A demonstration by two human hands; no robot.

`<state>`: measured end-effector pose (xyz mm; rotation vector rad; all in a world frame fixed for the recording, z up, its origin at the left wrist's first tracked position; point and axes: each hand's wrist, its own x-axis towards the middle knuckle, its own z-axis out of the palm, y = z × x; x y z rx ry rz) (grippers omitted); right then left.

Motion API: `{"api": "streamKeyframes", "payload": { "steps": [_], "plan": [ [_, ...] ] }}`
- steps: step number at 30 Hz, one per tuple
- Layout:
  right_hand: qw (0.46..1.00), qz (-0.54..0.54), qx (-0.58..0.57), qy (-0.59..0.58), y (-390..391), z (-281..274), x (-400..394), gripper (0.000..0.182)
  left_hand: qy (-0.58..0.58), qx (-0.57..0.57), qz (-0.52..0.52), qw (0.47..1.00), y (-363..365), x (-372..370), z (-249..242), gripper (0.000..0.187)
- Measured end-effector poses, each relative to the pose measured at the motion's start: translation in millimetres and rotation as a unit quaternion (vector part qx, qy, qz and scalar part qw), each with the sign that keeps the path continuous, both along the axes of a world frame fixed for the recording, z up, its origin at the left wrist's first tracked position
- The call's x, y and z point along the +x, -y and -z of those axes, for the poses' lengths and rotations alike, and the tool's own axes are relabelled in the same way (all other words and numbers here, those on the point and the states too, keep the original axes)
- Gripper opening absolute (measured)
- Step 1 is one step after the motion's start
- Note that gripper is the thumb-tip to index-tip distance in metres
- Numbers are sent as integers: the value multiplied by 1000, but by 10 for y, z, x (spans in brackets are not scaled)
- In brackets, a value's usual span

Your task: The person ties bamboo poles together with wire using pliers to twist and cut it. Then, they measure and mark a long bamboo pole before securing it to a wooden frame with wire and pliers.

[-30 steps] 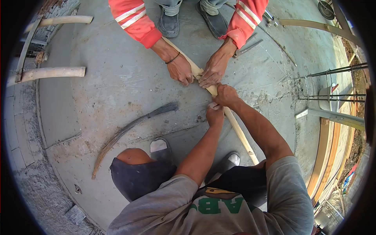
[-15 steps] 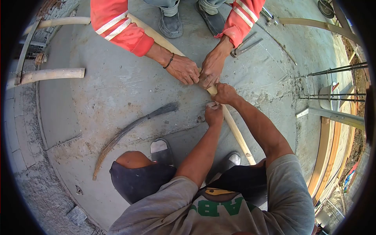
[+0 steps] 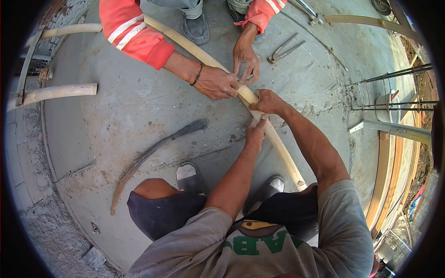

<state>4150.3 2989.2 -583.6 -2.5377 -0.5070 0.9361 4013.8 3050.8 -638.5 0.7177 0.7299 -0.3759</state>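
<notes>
A pale bamboo pole (image 3: 283,153) runs diagonally from the upper left down toward my knees. My right hand (image 3: 270,103) is closed around it near the middle. Just below, my left hand (image 3: 256,132) grips its underside, fingers pressed up against it and partly hidden. Across from me, a co-worker's hand (image 3: 215,83) with a dark wrist cord holds the same pole. Their other hand (image 3: 245,60) hovers beside it, fingers bent and apart. Whether wire lies at the spot between our hands is too small to tell.
A bundle of thin tie wire (image 3: 153,153) lies on the concrete floor (image 3: 111,111) at left. Pincers (image 3: 283,50) and a thin rod (image 3: 320,37) lie at upper right. Rebar (image 3: 394,106) and a metal bar (image 3: 394,129) jut in from the right, beside timber planks (image 3: 387,180).
One co-worker hand has lifted off the pole and opened. The pole has rolled or shifted slightly, showing more of its width. My hands stay on it, with my left fingers reaching higher.
</notes>
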Motion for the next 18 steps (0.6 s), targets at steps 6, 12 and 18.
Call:
{"api": "streamKeyframes", "payload": {
  "steps": [6,12,18],
  "plan": [
    [993,-38,-63,94,-135,-207,-157,49,21,-20,-101,994,32,48,-97,49],
    [991,-44,-70,105,-123,-321,-235,49,26,-33,-120,992,-132,155,-150,50],
    [990,-54,-93,88,-29,-318,-357,52,28,-120,-211,970,-222,231,147,50]
  ]
}}
